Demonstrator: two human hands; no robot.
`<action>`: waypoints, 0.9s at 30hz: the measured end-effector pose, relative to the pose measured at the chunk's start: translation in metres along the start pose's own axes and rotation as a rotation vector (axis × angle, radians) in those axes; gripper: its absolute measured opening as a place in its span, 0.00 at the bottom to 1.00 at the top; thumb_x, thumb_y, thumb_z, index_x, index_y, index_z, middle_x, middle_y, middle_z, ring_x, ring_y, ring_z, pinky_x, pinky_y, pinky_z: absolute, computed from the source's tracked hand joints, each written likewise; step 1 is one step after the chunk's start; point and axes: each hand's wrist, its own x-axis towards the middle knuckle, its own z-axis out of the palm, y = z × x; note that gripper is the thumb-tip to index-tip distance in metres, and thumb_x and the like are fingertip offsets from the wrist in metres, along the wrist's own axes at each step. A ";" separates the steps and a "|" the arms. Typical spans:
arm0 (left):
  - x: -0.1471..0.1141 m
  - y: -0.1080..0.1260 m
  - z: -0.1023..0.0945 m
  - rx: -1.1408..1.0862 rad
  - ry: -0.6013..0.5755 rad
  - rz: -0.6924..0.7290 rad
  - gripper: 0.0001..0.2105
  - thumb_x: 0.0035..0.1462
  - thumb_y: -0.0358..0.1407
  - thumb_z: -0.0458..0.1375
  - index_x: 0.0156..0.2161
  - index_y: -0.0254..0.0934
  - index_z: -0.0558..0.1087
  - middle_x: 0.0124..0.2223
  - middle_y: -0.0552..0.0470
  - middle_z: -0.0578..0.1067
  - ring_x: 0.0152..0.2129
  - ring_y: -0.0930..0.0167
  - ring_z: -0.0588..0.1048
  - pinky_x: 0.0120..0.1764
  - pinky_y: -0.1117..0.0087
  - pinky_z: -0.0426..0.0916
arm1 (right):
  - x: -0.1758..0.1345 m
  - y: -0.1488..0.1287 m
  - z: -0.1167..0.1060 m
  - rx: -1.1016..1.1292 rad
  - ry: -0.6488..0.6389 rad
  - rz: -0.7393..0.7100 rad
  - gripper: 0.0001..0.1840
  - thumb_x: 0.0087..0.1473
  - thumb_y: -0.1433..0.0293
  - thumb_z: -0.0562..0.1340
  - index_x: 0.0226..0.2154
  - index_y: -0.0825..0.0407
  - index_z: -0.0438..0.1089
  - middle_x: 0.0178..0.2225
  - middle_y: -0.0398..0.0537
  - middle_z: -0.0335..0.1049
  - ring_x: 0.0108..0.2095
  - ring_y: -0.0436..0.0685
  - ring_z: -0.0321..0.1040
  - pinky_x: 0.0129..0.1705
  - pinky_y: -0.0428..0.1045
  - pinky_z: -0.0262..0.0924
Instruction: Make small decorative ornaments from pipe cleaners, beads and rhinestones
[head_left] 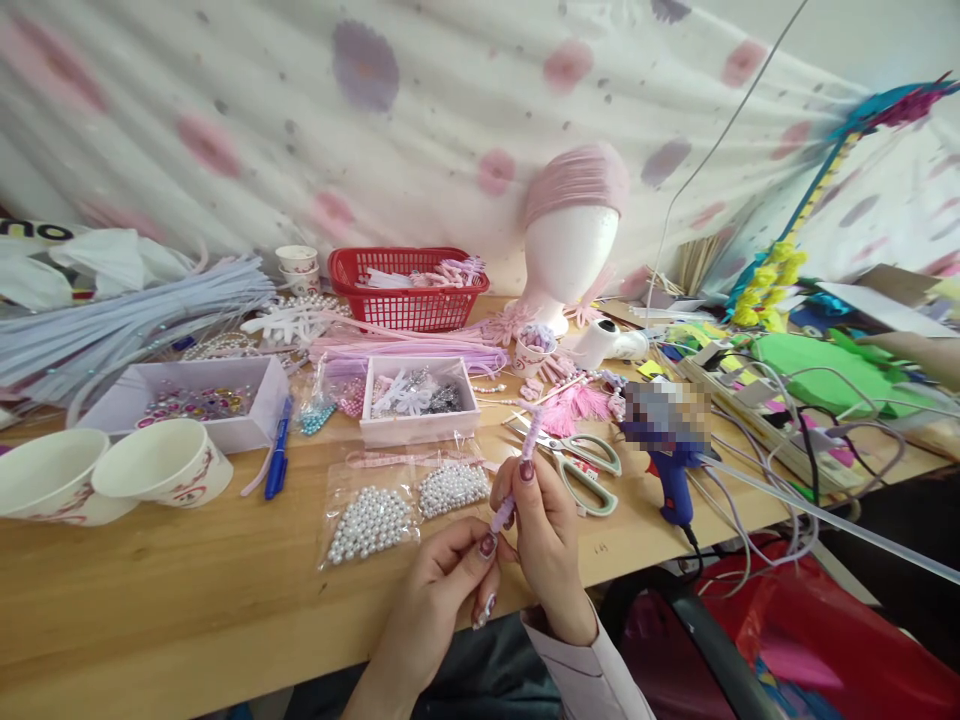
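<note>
A fuzzy lilac pipe cleaner (533,434), seemingly twisted, is held upright at a slant over the table's front edge. My left hand (442,580) pinches its lower end between thumb and fingers. Higher up, my right hand (551,530) is closed around it, thumb on top, and the curled tip sticks out above. Just behind my hands lie two clear bags of white pearl beads, one bag (371,525) nearer and another bag (454,490) beside it. Scissors (611,462) with pale green handles rest right of my right hand.
A blue glue gun (677,495) with cords stands at right. Behind are a white box (420,430) of trinkets, a red basket (416,312), pink pipe cleaners (420,352) and a foam head (571,255). Paper cups (169,470) and a blue pen (277,455) sit left. Another person's arm (919,350) shows far right.
</note>
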 end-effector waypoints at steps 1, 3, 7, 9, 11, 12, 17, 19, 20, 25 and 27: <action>0.000 -0.001 0.000 0.023 0.017 0.018 0.18 0.55 0.50 0.64 0.29 0.35 0.73 0.17 0.60 0.61 0.15 0.78 0.56 0.22 0.74 0.50 | 0.000 0.000 0.001 -0.003 -0.005 -0.007 0.22 0.68 0.57 0.51 0.25 0.50 0.62 0.22 0.39 0.58 0.23 0.49 0.55 0.26 0.47 0.50; -0.001 -0.003 0.001 0.079 0.048 0.080 0.18 0.56 0.50 0.63 0.28 0.35 0.73 0.18 0.60 0.59 0.16 0.78 0.55 0.22 0.74 0.48 | 0.000 -0.001 0.003 0.020 -0.005 -0.005 0.23 0.68 0.57 0.53 0.24 0.50 0.62 0.22 0.39 0.58 0.23 0.49 0.55 0.26 0.47 0.50; -0.001 -0.005 0.002 0.182 0.113 0.176 0.19 0.58 0.50 0.61 0.28 0.35 0.73 0.20 0.59 0.59 0.18 0.77 0.56 0.22 0.73 0.49 | -0.004 -0.001 0.009 0.155 0.057 0.116 0.23 0.66 0.55 0.55 0.24 0.51 0.62 0.20 0.37 0.55 0.19 0.47 0.49 0.21 0.45 0.46; -0.001 -0.006 0.003 0.233 0.143 0.203 0.19 0.59 0.50 0.60 0.28 0.34 0.74 0.20 0.58 0.59 0.18 0.77 0.56 0.22 0.73 0.49 | -0.007 0.000 0.013 0.217 0.094 0.176 0.23 0.65 0.54 0.56 0.23 0.51 0.62 0.19 0.36 0.54 0.17 0.46 0.46 0.18 0.45 0.43; -0.001 -0.007 0.004 0.262 0.159 0.222 0.21 0.58 0.51 0.60 0.28 0.34 0.75 0.20 0.58 0.59 0.18 0.77 0.56 0.22 0.73 0.49 | -0.010 0.001 0.016 0.251 0.113 0.193 0.24 0.64 0.54 0.58 0.22 0.51 0.62 0.19 0.36 0.54 0.17 0.46 0.45 0.18 0.44 0.42; -0.002 -0.007 0.004 0.265 0.168 0.226 0.21 0.58 0.52 0.60 0.28 0.33 0.75 0.20 0.58 0.58 0.18 0.77 0.55 0.22 0.73 0.48 | -0.011 0.001 0.018 0.261 0.115 0.193 0.24 0.63 0.54 0.58 0.22 0.51 0.62 0.19 0.36 0.54 0.18 0.46 0.46 0.19 0.44 0.42; -0.003 -0.010 0.001 0.245 0.221 0.221 0.21 0.56 0.53 0.62 0.30 0.33 0.77 0.21 0.57 0.60 0.18 0.77 0.56 0.21 0.73 0.49 | -0.018 0.003 0.026 0.311 0.134 0.179 0.24 0.62 0.53 0.59 0.22 0.51 0.63 0.20 0.38 0.55 0.20 0.48 0.50 0.22 0.44 0.47; -0.003 -0.010 0.001 0.245 0.229 0.225 0.20 0.56 0.52 0.61 0.30 0.33 0.78 0.21 0.57 0.61 0.18 0.76 0.57 0.21 0.73 0.50 | -0.019 0.005 0.025 0.299 0.098 0.196 0.24 0.62 0.52 0.59 0.22 0.51 0.64 0.20 0.38 0.56 0.20 0.48 0.50 0.22 0.45 0.49; -0.003 -0.009 0.002 0.251 0.228 0.228 0.20 0.57 0.52 0.61 0.31 0.34 0.78 0.21 0.57 0.61 0.18 0.76 0.57 0.21 0.73 0.50 | -0.018 0.005 0.023 0.281 0.079 0.207 0.23 0.62 0.53 0.59 0.23 0.51 0.66 0.20 0.38 0.57 0.21 0.48 0.51 0.23 0.45 0.49; -0.004 -0.002 0.010 0.361 0.233 0.251 0.17 0.57 0.48 0.61 0.29 0.35 0.80 0.22 0.53 0.69 0.19 0.74 0.64 0.24 0.73 0.57 | -0.005 0.004 -0.002 0.197 0.195 0.135 0.14 0.61 0.55 0.61 0.35 0.48 0.74 0.28 0.42 0.65 0.29 0.51 0.60 0.32 0.46 0.57; -0.004 -0.002 0.011 0.415 0.230 0.268 0.15 0.58 0.46 0.61 0.29 0.35 0.80 0.25 0.51 0.72 0.21 0.73 0.66 0.26 0.73 0.59 | 0.001 0.002 -0.009 0.183 0.225 0.077 0.15 0.62 0.56 0.61 0.33 0.48 0.74 0.29 0.42 0.66 0.31 0.52 0.61 0.35 0.47 0.58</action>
